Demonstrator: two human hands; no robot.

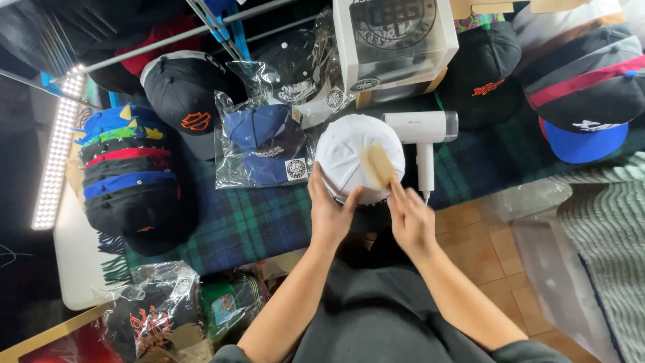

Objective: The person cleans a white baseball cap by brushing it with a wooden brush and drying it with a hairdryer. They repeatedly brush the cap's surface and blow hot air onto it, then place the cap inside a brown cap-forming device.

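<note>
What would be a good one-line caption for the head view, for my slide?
Left hand steadies a white cap while right hand brushes it with a brush.

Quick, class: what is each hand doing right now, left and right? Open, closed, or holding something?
Left hand: closed around the edge of the white cap, holding it.
Right hand: holding a tan brush against the cap's crown.
</note>
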